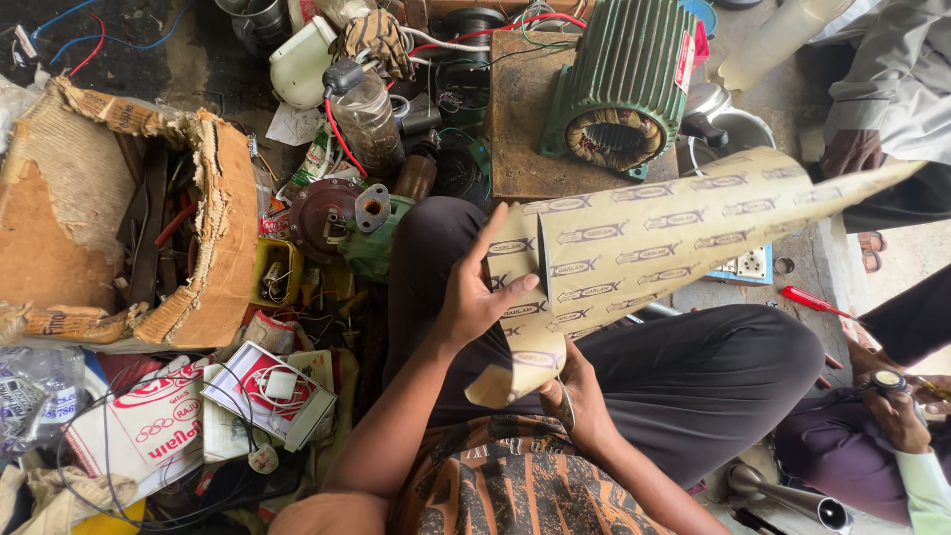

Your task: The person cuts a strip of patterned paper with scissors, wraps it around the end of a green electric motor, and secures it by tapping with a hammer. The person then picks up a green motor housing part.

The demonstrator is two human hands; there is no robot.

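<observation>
Centre of frame: long tan insulating paper sheet (644,243), printed, part-curled over the lap, uncut. Left hand (474,292) spread flat against its near end, fingers open, pressing. Right hand (575,396) closed on scissors (565,406) beneath the sheet's lower edge. Green motor stator (619,89) above, windings exposed, unlined.

Views: one only, the head camera; no second view shares the scene.
Position: worn on the person's head, above their lap.
Direction: steeply downward and a little forward, over the crossed legs to the floor (792,277).
Nearness: close; the left hand (475,297) and right hand (580,396) sit mid-frame.
Far edge: the green motor housing (619,84) at top.
Left edge: a torn cardboard box (213,238).
Right edge: another person's sleeve (892,79).
</observation>
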